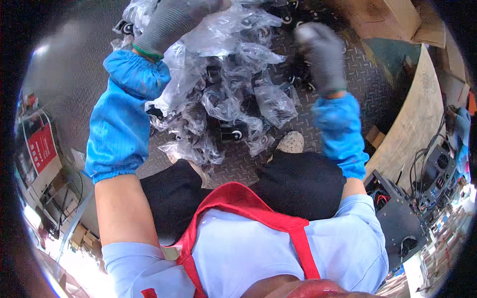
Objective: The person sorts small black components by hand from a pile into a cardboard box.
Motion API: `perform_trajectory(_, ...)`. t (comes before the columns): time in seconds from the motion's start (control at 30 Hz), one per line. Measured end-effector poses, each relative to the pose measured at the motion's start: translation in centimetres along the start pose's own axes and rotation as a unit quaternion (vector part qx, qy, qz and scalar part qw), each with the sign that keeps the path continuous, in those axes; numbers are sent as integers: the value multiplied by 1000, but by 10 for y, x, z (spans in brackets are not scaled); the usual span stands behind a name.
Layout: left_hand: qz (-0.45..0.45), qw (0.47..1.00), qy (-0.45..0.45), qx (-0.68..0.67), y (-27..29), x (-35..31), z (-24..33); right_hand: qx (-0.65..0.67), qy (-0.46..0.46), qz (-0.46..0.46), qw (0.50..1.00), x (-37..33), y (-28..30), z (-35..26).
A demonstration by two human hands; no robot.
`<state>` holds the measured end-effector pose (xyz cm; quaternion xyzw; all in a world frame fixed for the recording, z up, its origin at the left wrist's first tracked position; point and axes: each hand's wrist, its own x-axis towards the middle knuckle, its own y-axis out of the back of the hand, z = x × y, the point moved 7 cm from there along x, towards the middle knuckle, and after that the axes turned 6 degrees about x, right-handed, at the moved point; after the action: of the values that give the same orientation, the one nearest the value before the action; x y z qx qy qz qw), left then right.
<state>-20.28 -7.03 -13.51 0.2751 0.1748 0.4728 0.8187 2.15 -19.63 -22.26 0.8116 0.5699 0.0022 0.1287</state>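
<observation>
A heap of clear plastic bags (218, 64) lies in front of me, with black castor wheels (232, 133) in and among them. My left hand (174, 22), in a grey knitted glove, reaches over the far left part of the heap. Its fingers run to the upper edge of the picture, where I cannot see what they touch. To the right of the heap is my right hand (323, 57), gloved in grey and blurred. Its fingers look curled in, and whatever they may hold is hidden. Dark castor parts lie close beside it.
The heap rests on a dark tread-patterned floor (238, 171), between my bent knees. Cardboard (377, 20) stands at the far right, near a curved wooden board (415, 119). Black electronic equipment with cables (397, 213) is at my right. A red-and-white panel (39, 149) stands at the left.
</observation>
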Motion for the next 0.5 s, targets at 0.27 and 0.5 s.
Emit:
perform_trajectory(0.27, -85, 996, -19, -31, -23, 8, 39, -381, 175, -171, 892, -14, -53, 19)
perform_trajectory(0.5, -39, 996, -51, 60, -11, -3, 38, 117, 39, 25, 992, 12, 20, -5)
